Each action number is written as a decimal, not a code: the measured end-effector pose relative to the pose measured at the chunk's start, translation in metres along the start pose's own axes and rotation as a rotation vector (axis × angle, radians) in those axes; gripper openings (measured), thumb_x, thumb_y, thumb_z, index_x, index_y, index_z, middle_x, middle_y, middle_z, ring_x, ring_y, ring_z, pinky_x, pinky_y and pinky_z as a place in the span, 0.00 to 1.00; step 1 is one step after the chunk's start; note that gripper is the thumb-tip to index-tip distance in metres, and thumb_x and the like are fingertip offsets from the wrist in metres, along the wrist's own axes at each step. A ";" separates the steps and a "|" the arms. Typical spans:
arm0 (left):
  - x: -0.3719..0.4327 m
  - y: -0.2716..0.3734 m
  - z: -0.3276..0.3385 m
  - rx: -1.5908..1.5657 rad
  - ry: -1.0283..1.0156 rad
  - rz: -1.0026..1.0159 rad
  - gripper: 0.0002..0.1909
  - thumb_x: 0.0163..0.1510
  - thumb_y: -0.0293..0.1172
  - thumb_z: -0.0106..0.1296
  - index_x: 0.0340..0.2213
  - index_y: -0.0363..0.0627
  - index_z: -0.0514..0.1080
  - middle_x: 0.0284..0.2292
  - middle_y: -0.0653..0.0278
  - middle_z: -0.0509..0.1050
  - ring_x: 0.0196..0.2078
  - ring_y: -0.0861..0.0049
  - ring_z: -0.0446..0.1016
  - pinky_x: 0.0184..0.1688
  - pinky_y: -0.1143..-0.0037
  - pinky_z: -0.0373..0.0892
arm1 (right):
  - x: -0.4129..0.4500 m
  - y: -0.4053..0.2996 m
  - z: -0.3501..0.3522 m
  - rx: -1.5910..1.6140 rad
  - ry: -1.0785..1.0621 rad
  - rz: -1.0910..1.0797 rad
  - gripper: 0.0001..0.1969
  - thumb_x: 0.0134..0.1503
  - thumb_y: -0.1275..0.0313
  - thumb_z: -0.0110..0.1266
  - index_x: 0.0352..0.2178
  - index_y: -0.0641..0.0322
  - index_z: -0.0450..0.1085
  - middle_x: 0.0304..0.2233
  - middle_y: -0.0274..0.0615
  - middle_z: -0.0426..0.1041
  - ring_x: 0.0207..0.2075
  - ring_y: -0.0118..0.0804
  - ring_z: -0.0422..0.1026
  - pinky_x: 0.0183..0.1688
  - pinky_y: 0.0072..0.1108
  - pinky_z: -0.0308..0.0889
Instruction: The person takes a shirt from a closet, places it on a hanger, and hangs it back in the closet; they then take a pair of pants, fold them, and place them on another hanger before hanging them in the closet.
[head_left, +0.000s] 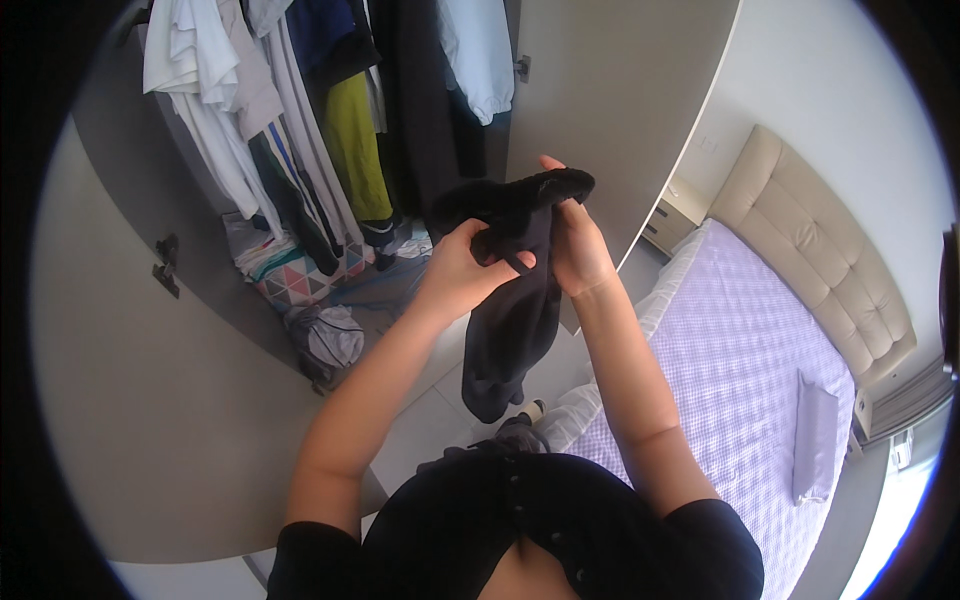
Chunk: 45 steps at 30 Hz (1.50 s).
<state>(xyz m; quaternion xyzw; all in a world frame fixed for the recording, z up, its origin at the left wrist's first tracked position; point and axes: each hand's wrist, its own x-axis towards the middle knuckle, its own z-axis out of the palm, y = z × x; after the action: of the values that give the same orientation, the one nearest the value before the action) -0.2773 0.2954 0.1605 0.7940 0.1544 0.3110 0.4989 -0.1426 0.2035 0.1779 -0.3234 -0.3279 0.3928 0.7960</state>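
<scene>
A black garment (514, 322) hangs in front of me, held up by both hands. Its upper edge looks thick and plush and is bunched; which kind of garment it is I cannot tell. My left hand (469, 270) grips the cloth near the top, the thumb across a narrow dark strap or fold. On the other side, my right hand (577, 247) pinches the bunched edge, with fingers partly hidden behind it. The lower part of the cloth dangles free above the floor.
Ahead stands a wardrobe with hanging clothes (356, 150) and folded textiles (307, 277) below. Its left door (150, 390) and right door (600, 112) are swung out. A grey bag (330, 337) sits low inside. At right is a bed (720, 360) with a nightstand (675, 214).
</scene>
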 end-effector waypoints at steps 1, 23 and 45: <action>0.001 -0.001 0.002 0.038 0.079 0.030 0.22 0.42 0.43 0.59 0.30 0.33 0.70 0.26 0.61 0.72 0.30 0.79 0.70 0.35 0.79 0.65 | 0.001 0.000 0.003 -0.015 0.015 -0.013 0.21 0.59 0.73 0.32 0.55 0.55 0.51 0.50 0.41 0.58 0.51 0.35 0.59 0.54 0.25 0.56; 0.051 0.044 -0.093 -0.032 -0.160 0.378 0.11 0.46 0.23 0.33 0.29 0.38 0.66 0.21 0.70 0.62 0.24 0.89 0.57 0.27 0.85 0.56 | 0.041 -0.014 0.007 -0.480 -0.486 -0.229 0.19 0.47 0.69 0.60 0.41 0.64 0.67 0.38 0.38 0.70 0.35 0.29 0.71 0.42 0.20 0.66; 0.066 0.043 -0.146 0.695 0.165 0.565 0.06 0.52 0.22 0.43 0.34 0.38 0.64 0.30 0.50 0.70 0.36 0.52 0.69 0.36 0.68 0.64 | 0.069 -0.073 -0.014 -1.378 0.170 -0.665 0.13 0.42 0.78 0.51 0.34 0.66 0.67 0.24 0.41 0.68 0.25 0.29 0.64 0.27 0.22 0.62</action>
<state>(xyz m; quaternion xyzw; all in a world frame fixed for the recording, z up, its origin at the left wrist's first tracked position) -0.3243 0.4142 0.2665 0.8980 0.0659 0.4268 0.0845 -0.0687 0.2229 0.2445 -0.6596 -0.5161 -0.1866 0.5135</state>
